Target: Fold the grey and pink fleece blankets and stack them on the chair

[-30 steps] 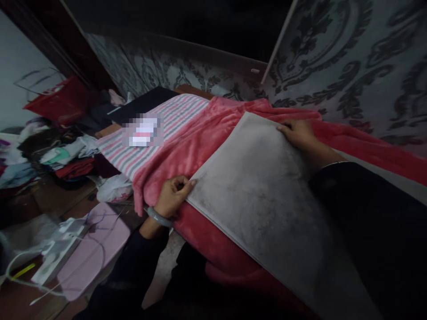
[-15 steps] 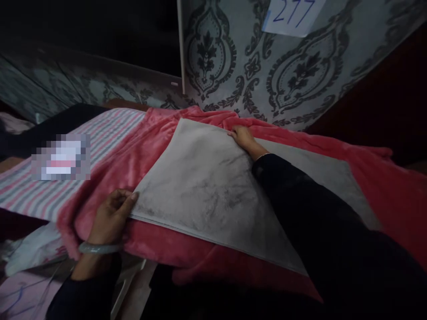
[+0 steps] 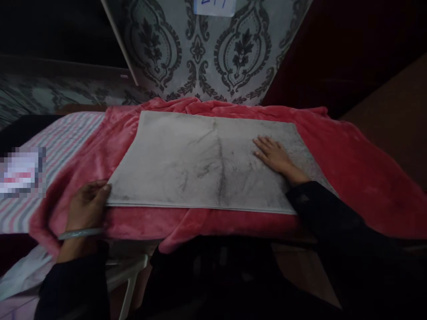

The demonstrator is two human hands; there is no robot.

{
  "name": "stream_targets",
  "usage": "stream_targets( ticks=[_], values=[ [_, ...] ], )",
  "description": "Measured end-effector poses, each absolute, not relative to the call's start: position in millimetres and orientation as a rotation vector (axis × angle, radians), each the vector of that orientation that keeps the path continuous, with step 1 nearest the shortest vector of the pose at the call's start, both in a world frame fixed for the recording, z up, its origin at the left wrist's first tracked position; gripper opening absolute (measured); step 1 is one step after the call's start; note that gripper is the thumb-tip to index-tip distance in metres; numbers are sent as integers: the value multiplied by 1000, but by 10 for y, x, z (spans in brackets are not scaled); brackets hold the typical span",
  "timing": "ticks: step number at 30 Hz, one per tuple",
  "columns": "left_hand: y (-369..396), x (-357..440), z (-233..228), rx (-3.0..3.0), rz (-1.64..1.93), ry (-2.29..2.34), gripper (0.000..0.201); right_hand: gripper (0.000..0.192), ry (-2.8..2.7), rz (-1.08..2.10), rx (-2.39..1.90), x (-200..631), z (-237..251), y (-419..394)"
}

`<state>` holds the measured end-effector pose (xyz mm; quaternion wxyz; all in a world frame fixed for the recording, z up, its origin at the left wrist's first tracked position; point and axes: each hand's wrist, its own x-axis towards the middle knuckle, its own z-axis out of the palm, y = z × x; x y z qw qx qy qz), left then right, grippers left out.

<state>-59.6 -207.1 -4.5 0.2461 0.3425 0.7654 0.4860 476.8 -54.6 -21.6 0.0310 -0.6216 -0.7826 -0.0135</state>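
A grey folded cloth (image 3: 167,155) with dark smudges and a dark crease down its middle lies flat on a red plush blanket (image 3: 333,151). At its near left corner, my left hand (image 3: 87,202) is closed, pinching the edge between thumb and fingers; a pale bangle circles that wrist. My right hand (image 3: 273,155) rests palm down on the right half of the grey cloth, fingers spread. The near edge of the cloth shows more than one layer.
Left of the blanket is striped fabric (image 3: 63,146) with a blurred-out item on it. Behind stand a patterned wall (image 3: 196,71) with a paper sign (image 3: 215,6) and a dark screen (image 3: 60,35). A white frame (image 3: 130,271) is below the near edge.
My right hand has let go of the far edge and moved right onto the cloth. The raised middle of the cloth now lies flat. The view has swung right.
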Motion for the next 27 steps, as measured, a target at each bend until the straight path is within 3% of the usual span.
stream_targets(
  ticks=[3,8,12,15,18,21,27],
  values=[
    [-2096,-533,64,946,1308,2104,33,63,-2144,-46,-2183,5068,-188,-771],
    [-2129,-650,293,1218,941,2248,26,65,-2060,4,-2173,5197,-133,-1171],
    [-1819,-389,519,1835,609,2461,45,65,-2050,24,-2202,5196,-147,-1498],
    [-1455,405,631,2322,584,1935,70,63,-2078,15,-2223,5155,-202,-1691],
    [-1208,1342,537,2577,307,1500,70,65,-2009,-29,-2301,5124,-296,-1901],
    [-1173,1917,265,2672,-8,1440,68,65,-1912,-78,-2381,5156,-380,-2146],
    [-1277,1954,-2,2709,-101,1484,74,62,-1935,26,-2447,5273,-221,-2317]
  ],
)
